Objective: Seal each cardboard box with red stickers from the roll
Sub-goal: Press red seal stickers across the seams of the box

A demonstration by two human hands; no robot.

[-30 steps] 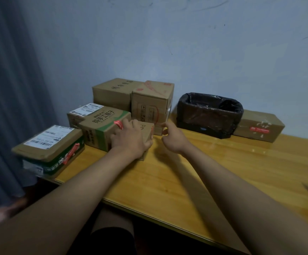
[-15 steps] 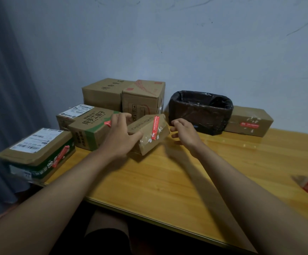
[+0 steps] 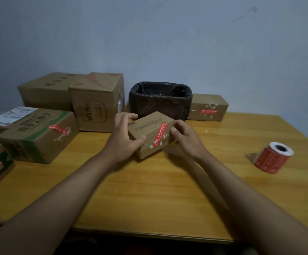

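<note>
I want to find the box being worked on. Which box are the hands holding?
The small brown box in the middle, with a red sticker across it. The left hand and right hand grip its ends; the other boxes sit untouched on the table.

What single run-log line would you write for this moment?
left hand: holds small brown cardboard box | right hand: holds same box | red sticker: across box edge | red sticker roll: on wooden table, untouched

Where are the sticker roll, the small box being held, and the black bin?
sticker roll [image 3: 272, 159], head view, red outer side.
small box [image 3: 149, 127], head view, top face.
black bin [image 3: 158, 105], head view, front wall.
</note>
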